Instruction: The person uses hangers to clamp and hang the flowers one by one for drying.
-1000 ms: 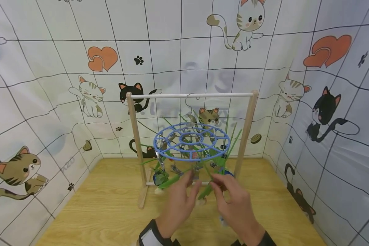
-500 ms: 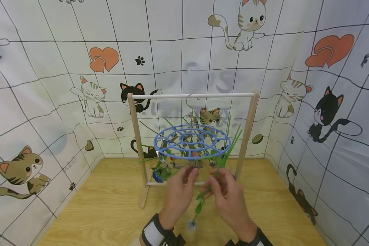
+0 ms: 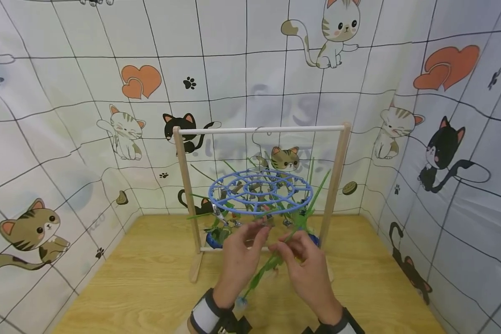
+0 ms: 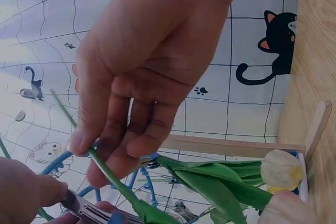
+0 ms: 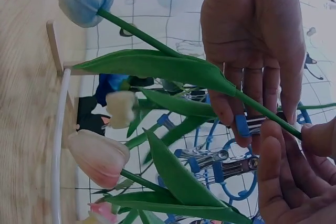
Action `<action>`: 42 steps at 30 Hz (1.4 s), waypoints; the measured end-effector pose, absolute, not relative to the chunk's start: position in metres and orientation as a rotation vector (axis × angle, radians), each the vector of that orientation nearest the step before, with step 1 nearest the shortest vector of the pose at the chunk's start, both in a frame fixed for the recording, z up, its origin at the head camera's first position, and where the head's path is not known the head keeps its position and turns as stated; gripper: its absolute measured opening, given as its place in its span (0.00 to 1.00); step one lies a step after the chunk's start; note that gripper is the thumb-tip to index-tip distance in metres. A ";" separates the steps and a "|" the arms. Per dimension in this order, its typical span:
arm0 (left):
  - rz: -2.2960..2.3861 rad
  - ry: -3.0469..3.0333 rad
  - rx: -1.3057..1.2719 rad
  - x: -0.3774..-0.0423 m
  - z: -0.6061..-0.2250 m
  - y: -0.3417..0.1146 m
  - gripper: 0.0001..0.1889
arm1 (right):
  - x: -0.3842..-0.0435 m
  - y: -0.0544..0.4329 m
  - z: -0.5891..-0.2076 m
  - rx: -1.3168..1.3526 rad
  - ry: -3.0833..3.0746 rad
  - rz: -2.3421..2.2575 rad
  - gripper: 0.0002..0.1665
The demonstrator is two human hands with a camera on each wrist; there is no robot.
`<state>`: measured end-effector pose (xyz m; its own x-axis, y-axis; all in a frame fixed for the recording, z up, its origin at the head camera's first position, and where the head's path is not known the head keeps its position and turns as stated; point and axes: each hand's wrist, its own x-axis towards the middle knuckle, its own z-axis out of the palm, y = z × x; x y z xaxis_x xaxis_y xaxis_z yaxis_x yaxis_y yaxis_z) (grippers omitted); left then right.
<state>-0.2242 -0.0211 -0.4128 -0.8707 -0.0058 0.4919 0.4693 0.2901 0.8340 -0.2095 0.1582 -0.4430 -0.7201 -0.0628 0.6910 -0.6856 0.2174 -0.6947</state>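
Note:
My right hand (image 3: pixel 305 266) pinches the green stem of a tulip (image 5: pixel 86 1) with a pale blue bloom between thumb and fingers. In the head view the tulip slants down to the left, its bloom low, near the left wrist. Left of it, my left hand (image 3: pixel 242 253) pinches a metal clip (image 4: pixel 84 208) with blue tips, just under the round blue hanging rack (image 3: pixel 259 212). The stem crosses close in front of the left fingers in the right wrist view. Whether it touches the clip, I cannot tell.
A wooden stand with a white top bar (image 3: pixel 221 131) carries the rack. Beneath the rack hang several other clips (image 5: pixel 233 167) and tulips, among them a pale pink tulip (image 5: pixel 100 158) and a white tulip (image 4: pixel 281 169). Cat-print cloth surrounds the wooden table (image 3: pixel 150 287).
The blue tulip has come into clear view below the hands, its bloom swinging left. My right hand has shifted its hold along the stem. The left hand stays near the rack's front edge.

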 end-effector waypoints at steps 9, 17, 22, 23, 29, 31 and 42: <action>-1.690 -2.187 -0.477 -0.224 -0.418 -0.031 0.17 | -0.213 0.158 -0.446 0.669 -1.895 1.659 0.07; -1.692 -2.198 -0.444 -0.226 -0.415 -0.040 0.15 | -0.215 0.154 -0.449 0.618 -1.935 1.737 0.08; -1.660 -2.174 -0.417 -0.227 -0.414 -0.045 0.10 | -0.217 0.151 -0.449 0.585 -1.949 1.740 0.07; -1.656 -2.170 -0.404 -0.227 -0.415 -0.046 0.08 | -0.217 0.151 -0.449 0.568 -1.953 1.735 0.07; -1.667 -2.134 -0.341 -0.228 -0.418 -0.050 0.05 | -0.218 0.151 -0.449 0.468 -1.951 1.733 0.06; -1.663 -2.126 -0.338 -0.229 -0.419 -0.050 0.06 | -0.219 0.151 -0.450 0.459 -1.943 1.749 0.06; -1.796 -2.105 -0.324 -0.235 -0.423 -0.053 0.07 | -0.220 0.147 -0.449 0.503 -1.884 1.774 0.04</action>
<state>-0.2347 -0.0528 -0.4234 -0.9110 -0.0544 0.4087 0.3951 0.1687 0.9030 -0.2205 0.1473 -0.4491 -0.8068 0.0697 0.5867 -0.5814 0.0827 -0.8094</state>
